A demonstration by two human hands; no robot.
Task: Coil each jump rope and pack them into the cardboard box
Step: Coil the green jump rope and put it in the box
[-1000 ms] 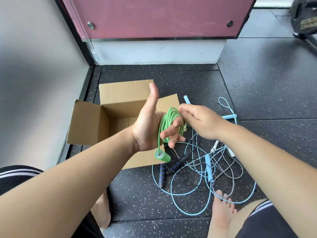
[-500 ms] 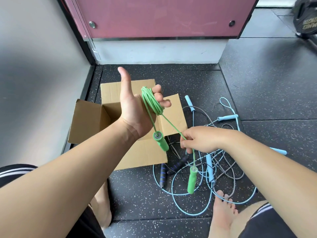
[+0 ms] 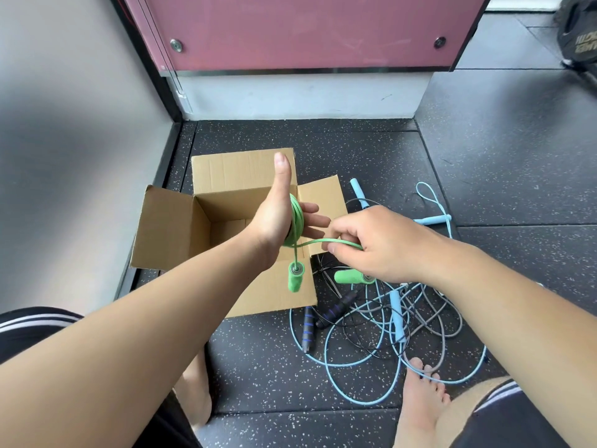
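Left hand point(image 3: 274, 221): fingers straight, green rope point(image 3: 296, 218) wound round them.
Right hand point(image 3: 384, 247): pinches the rope's tail.
Risk: a slack tail may let loops slip off, uncoiling.

Gold lettering on black object point(image 3: 580, 40) top right — cropped, not legible.

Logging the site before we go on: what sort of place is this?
Probably a gym or fitness room: speckled black rubber floor tiles, what looks like a black weight plate in the far right corner, and tangled jump ropes.
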